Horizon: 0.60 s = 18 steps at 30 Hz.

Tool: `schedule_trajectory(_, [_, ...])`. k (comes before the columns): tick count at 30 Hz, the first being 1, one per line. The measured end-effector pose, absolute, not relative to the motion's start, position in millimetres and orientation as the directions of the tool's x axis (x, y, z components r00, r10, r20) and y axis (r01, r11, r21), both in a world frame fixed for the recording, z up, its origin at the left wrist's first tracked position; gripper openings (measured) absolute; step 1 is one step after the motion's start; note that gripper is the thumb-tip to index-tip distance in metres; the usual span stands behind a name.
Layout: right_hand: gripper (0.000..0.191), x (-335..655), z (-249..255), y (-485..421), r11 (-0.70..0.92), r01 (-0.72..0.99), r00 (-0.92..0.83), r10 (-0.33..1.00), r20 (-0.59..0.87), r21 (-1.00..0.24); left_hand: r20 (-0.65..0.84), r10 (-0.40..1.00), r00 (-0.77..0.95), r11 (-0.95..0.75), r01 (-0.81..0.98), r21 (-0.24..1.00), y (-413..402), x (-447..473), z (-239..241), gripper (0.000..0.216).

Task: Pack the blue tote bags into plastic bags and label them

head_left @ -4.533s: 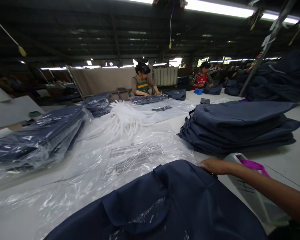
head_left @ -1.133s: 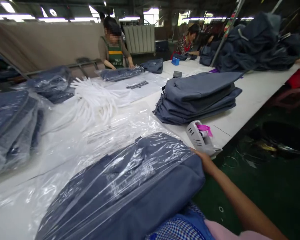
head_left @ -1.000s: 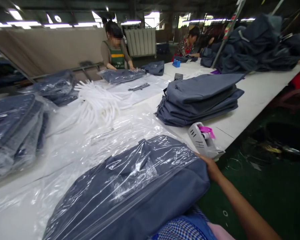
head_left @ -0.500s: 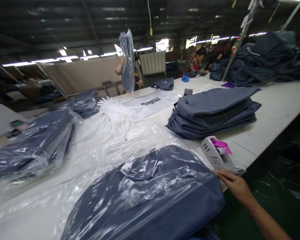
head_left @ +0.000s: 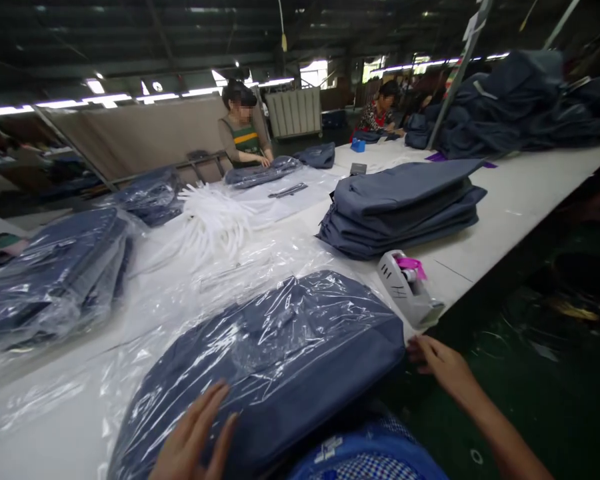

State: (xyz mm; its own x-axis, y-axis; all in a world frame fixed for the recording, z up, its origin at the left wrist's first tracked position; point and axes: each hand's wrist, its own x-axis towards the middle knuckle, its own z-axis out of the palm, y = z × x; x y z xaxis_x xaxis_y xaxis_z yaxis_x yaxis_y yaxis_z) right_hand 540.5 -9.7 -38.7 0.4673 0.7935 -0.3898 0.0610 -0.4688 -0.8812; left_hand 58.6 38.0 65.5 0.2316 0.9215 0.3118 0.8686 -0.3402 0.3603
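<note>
A folded navy garment in a clear plastic bag [head_left: 280,347] lies on the white table [head_left: 520,193] right in front of me. My left hand [head_left: 195,440] rests flat on its near edge, fingers spread. My right hand [head_left: 440,363] sits at the bag's right corner, just off the table edge, fingers loosely curled against the plastic; whether they grip it is unclear. A white tape dispenser [head_left: 407,287] with a pink roll stands just beyond my right hand.
A stack of folded navy garments [head_left: 405,203] lies mid-table, bagged garments [head_left: 55,273] at the left, loose plastic bags and white hangers [head_left: 215,220] in the middle. Two other people work at the far end. A heap of navy cloth [head_left: 520,107] is at the right.
My left hand has come into view and settled on the bagged garment. My right hand has slid off the bag's corner toward the table edge. The far person has lowered the bag held up before.
</note>
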Motion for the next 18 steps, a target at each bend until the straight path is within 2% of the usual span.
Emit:
schedule_trajectory(2, [0.058, 527, -39, -32, -0.611, -0.04, 0.248, 0.76, -0.601, -0.79, 0.322, 0.817, 0.478, -0.556, 0.801, 0.223, 50, 96, 56, 0.052])
schedule_trajectory(3, [0.058, 514, -40, -41, -0.637, -0.091, 0.111, 0.757, -0.644, -0.765, 0.308, 0.771, 0.557, -0.62, 0.767, 0.166, 55, 113, 52, 0.052])
schedule_trajectory(6, [0.061, 459, -45, -56, -0.573, -0.285, -0.163, 0.819, -0.551, -0.768, 0.241, 0.728, 0.642, -0.674, 0.734, 0.083, 69, 151, 44, 0.043])
schedule_trajectory(8, [0.064, 420, -50, -56, -0.545, -0.452, -0.195, 0.833, -0.518, -0.706, 0.189, 0.736, 0.65, -0.67, 0.739, 0.065, 75, 163, 42, 0.036])
schedule_trajectory(11, [0.059, 379, -50, -50, -0.467, -0.678, -0.142, 0.841, -0.522, -0.568, 0.148, 0.743, 0.653, -0.667, 0.742, 0.073, 77, 168, 45, 0.032])
schedule_trajectory(18, [0.06, 350, -21, -24, -0.414, -0.778, -0.272, 0.9, -0.34, -0.473, 0.229, 0.752, 0.618, -0.657, 0.731, 0.183, 52, 166, 47, 0.03])
